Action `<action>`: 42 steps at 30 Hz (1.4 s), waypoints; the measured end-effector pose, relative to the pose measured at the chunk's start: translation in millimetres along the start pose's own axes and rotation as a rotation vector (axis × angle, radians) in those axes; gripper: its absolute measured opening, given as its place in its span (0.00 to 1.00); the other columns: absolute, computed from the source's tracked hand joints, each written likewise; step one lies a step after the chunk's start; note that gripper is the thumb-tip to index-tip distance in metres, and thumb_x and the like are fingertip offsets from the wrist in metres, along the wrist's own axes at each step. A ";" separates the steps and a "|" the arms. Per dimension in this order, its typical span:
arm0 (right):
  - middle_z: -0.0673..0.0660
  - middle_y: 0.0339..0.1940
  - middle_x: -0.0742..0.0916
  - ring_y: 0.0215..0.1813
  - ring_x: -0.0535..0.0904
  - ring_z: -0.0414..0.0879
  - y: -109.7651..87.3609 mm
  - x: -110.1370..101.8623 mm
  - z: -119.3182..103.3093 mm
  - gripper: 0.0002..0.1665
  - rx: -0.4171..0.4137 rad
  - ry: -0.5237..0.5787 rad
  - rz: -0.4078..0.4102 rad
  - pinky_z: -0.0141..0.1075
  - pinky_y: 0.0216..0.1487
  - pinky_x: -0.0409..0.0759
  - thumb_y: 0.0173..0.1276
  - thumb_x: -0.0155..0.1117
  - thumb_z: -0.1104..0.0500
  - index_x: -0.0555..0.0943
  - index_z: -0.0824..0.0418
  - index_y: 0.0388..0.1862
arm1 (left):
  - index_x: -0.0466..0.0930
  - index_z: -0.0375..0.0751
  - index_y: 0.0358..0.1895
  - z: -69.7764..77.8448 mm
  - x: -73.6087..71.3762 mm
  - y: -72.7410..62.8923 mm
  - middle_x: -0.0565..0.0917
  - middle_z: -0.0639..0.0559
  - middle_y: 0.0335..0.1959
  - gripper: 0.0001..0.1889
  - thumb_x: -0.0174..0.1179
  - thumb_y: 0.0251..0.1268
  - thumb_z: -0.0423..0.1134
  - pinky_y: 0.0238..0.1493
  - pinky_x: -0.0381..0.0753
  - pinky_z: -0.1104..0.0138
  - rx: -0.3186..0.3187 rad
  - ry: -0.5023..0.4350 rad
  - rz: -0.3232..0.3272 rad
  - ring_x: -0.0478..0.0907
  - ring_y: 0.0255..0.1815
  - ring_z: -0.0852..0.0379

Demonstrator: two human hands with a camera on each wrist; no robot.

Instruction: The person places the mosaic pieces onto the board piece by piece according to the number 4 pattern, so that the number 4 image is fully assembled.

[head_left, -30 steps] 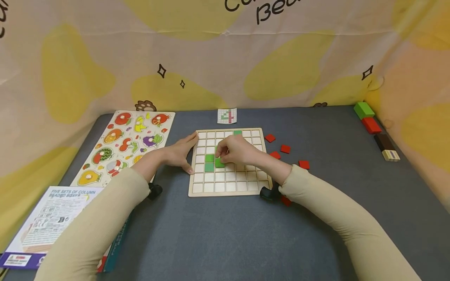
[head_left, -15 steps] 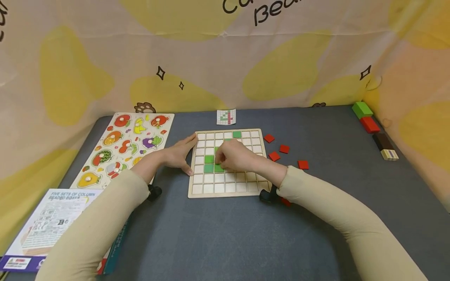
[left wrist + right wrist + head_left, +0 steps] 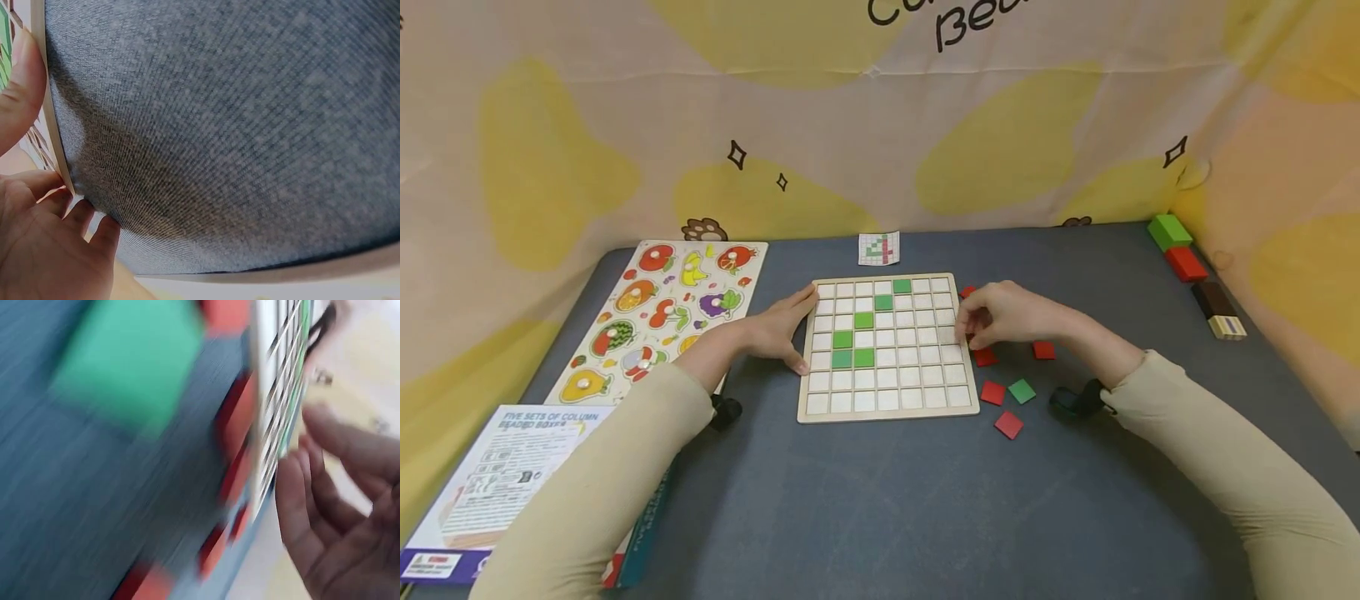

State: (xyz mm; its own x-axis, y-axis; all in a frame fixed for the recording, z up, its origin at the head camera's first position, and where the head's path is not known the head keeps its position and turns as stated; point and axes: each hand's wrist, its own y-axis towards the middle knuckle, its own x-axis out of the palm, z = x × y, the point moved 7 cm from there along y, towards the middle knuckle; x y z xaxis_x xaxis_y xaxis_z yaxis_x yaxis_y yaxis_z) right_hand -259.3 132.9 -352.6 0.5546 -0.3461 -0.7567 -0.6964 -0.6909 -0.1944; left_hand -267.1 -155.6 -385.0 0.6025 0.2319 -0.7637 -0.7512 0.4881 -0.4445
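Observation:
A square wooden grid board [image 3: 887, 419] lies flat with white cells. Several of its cells hold green tiles [image 3: 864, 357], mostly in a slanting line. My left hand [image 3: 772, 333] rests along the board's left edge, thumb near the lower part and fingertips toward the far corner; the left wrist view shows the thumb [image 3: 25, 81] on the rim. Over the right edge hovers my right hand [image 3: 1000, 315], its fingers loosely bent with nothing visible between them. Red tiles [image 3: 992, 392] lie near and partly under it, beside one loose green tile [image 3: 1021, 391].
Behind the board lies a small pattern card [image 3: 878, 248]. A fruit puzzle board [image 3: 655, 321] and a box printed with text [image 3: 512, 467] sit at the left. Toward the right wall stand a green block [image 3: 1168, 232], a red block [image 3: 1186, 263] and a dark brown block [image 3: 1217, 298].
My right hand has left the middle of the board and moved right to the loose tiles, uncovering the green tiles in the grid. My left hand stays on the board's edge.

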 end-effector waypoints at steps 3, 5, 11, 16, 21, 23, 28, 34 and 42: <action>0.51 0.35 0.87 0.37 0.79 0.42 -19.8 0.2 19.5 0.10 0.045 0.035 -0.080 0.31 0.38 0.80 0.57 0.75 0.63 0.86 0.54 0.38 | 0.32 0.34 0.80 -0.3 0.2 -0.4 0.29 0.39 0.82 0.65 0.76 0.48 0.43 0.80 0.40 0.40 0.003 -0.002 0.000 0.30 0.83 0.34; 0.52 0.35 0.87 0.37 0.79 0.42 -32.0 2.0 27.5 0.12 0.052 0.059 -0.118 0.31 0.39 0.80 0.56 0.76 0.62 0.86 0.54 0.39 | 0.32 0.34 0.80 -0.9 0.5 -0.1 0.29 0.40 0.82 0.65 0.76 0.49 0.43 0.80 0.40 0.41 0.000 0.000 -0.001 0.30 0.83 0.35; 0.52 0.34 0.85 0.37 0.78 0.40 -55.4 11.5 34.5 0.15 0.014 0.093 -0.173 0.30 0.39 0.80 0.52 0.80 0.56 0.86 0.51 0.39 | 0.33 0.34 0.80 -0.5 0.0 -0.5 0.29 0.39 0.82 0.64 0.75 0.49 0.42 0.80 0.40 0.40 -0.002 -0.001 0.002 0.30 0.83 0.34; 0.48 0.31 0.83 0.34 0.76 0.38 -60.4 18.7 33.5 0.16 -0.004 0.026 -0.185 0.29 0.37 0.78 0.49 0.81 0.54 0.84 0.49 0.35 | 0.33 0.34 0.80 -0.7 0.4 0.1 0.29 0.40 0.83 0.63 0.75 0.50 0.42 0.80 0.40 0.41 -0.004 0.007 0.001 0.30 0.83 0.35; 0.46 0.27 0.82 0.31 0.75 0.37 -57.1 19.4 30.0 0.16 0.026 -0.076 -0.193 0.29 0.33 0.76 0.48 0.82 0.53 0.81 0.48 0.30 | 0.32 0.35 0.80 -2.0 0.6 0.5 0.29 0.41 0.83 0.64 0.75 0.50 0.42 0.80 0.40 0.41 -0.008 0.007 0.001 0.30 0.83 0.36; 0.45 0.26 0.82 0.29 0.75 0.37 -54.6 16.7 27.8 0.16 0.046 -0.091 -0.198 0.29 0.32 0.76 0.48 0.82 0.54 0.80 0.49 0.28 | 0.32 0.35 0.80 -2.3 0.5 0.5 0.28 0.41 0.83 0.64 0.75 0.50 0.42 0.80 0.40 0.41 -0.010 0.006 -0.001 0.30 0.83 0.36; 0.46 0.24 0.82 0.28 0.75 0.39 -41.5 3.8 22.4 0.14 0.061 -0.058 -0.173 0.30 0.30 0.75 0.52 0.79 0.57 0.79 0.52 0.26 | 0.32 0.35 0.80 -2.4 0.0 -0.1 0.28 0.41 0.82 0.64 0.75 0.50 0.43 0.80 0.39 0.41 -0.011 0.006 -0.007 0.30 0.83 0.35; 0.50 0.28 0.85 0.32 0.79 0.43 -8.1 -10.9 1.9 0.11 0.000 0.007 0.029 0.32 0.35 0.78 0.55 0.78 0.57 0.82 0.53 0.32 | 0.32 0.36 0.80 -2.5 0.2 -1.3 0.28 0.42 0.83 0.64 0.75 0.50 0.43 0.80 0.40 0.41 -0.014 0.003 -0.010 0.30 0.83 0.36; 0.53 0.31 0.89 0.34 0.82 0.41 41.0 4.0 -47.0 0.04 -0.035 0.024 0.137 0.33 0.40 0.79 0.63 0.70 0.62 0.86 0.58 0.37 | 0.32 0.36 0.80 -1.5 0.1 -1.7 0.28 0.42 0.83 0.65 0.75 0.49 0.43 0.80 0.40 0.41 -0.021 0.005 -0.005 0.30 0.83 0.36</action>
State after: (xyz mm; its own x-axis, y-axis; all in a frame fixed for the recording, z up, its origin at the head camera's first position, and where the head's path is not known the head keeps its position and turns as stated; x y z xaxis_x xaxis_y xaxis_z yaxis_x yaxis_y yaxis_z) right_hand -264.2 73.4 -334.3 0.4663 -0.4539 -0.7593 -0.7504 -0.6575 -0.0678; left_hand -266.1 -157.6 -385.0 0.6046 0.2253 -0.7640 -0.7540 0.4711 -0.4577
